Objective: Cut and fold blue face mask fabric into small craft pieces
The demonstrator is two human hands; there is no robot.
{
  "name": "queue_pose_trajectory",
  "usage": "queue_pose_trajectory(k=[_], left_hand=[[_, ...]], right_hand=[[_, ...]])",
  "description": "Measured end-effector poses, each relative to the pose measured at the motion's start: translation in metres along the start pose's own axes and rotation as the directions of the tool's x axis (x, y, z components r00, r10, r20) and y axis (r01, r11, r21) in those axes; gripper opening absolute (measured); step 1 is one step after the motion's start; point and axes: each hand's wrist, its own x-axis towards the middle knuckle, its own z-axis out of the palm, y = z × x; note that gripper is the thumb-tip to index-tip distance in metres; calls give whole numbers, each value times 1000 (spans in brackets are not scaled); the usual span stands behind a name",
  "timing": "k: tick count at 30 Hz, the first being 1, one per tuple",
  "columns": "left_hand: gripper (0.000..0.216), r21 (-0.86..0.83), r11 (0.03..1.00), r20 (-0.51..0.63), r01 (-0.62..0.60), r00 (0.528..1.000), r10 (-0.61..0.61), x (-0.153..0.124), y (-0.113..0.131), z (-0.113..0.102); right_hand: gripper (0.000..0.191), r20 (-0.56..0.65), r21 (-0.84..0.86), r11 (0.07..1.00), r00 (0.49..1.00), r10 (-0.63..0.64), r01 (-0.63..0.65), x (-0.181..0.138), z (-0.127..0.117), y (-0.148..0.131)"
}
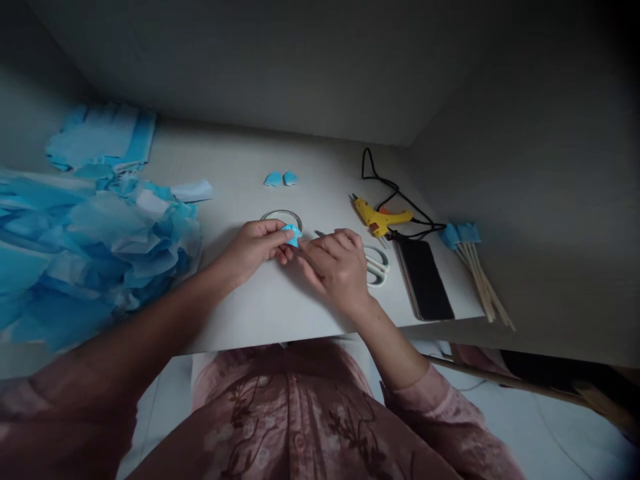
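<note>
Over the table, my left hand (255,243) pinches a small folded piece of blue paper (291,234) between thumb and fingers. My right hand (337,267) meets it from the other side, its fingers bent and their tips at the paper's right edge. A roll of tape (283,216) lies flat just behind the paper. Partly under my right hand is a pair of scissors (376,267) with pale handles; the tip of the blades shows past the knuckles. Farther back sit two small folded blue pieces (273,179) side by side.
A large heap of crumpled blue and white tissue paper (110,247) covers the left side, with a flat stack (100,137) behind. To the right are a yellow glue gun (383,217) with a black cord, a phone (425,280), and several blue-tipped sticks (477,267) by the side wall.
</note>
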Motion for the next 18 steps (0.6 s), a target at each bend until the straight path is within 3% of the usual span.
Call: queue_pose_trajectory(k=[2, 5, 7, 9, 11, 18], left_hand=[[22, 25, 1000, -5, -2, 1000, 2, 0, 2, -1], [20, 146, 989, 54, 2, 998, -10, -2, 6, 1], [19, 216, 976, 96, -1, 995, -20, -5, 8, 2], [19, 266, 964, 131, -2, 991, -34, -6, 8, 4], [19, 297, 955, 152, 7, 987, -55, -6, 7, 3], [30, 65, 997, 180, 40, 982, -51, -2, 2, 0]], right_hand=[[24, 33, 58, 998, 999, 27, -29, 0, -5, 3], [25, 37, 247, 938, 970, 241, -242, 1, -12, 11], [28, 158, 451, 801, 918, 363, -394, 3, -14, 15], [40, 310, 604, 637, 878, 365, -479, 4, -12, 16], [45, 377, 658, 551, 859, 347, -512, 4, -9, 14], [43, 258, 729, 464, 830, 495, -504, -6, 12, 14]])
